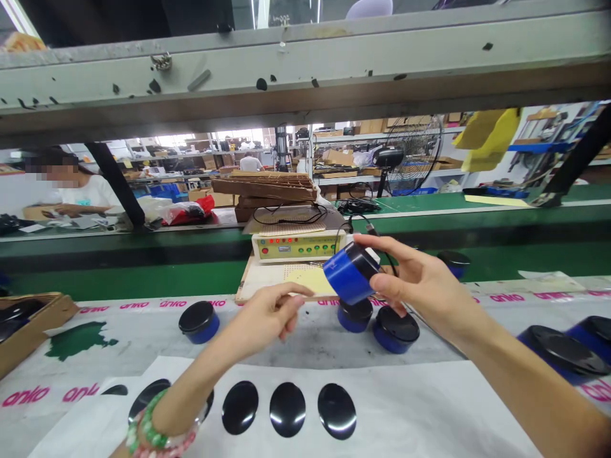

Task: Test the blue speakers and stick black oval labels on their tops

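My right hand [420, 283] holds a blue cylindrical device with a black end [352, 270], tilted, above the bench. My left hand [270, 315] hovers just left of it, fingers curled loosely together, nothing visible in them. Under the held device stand two more blue devices with black tops [355, 314] [396, 329]. Another one [199, 321] sits to the left. Several glossy black oval discs [287, 409] lie in a row on a white sheet [405, 407] near me.
A beige tester box with red and green lights [296, 245] stands on a board behind the hands, cables attached. More blue devices sit at the right [556, 353] [453, 262]. A cardboard box [28, 321] is at left. A person sits across the green conveyor [119, 273].
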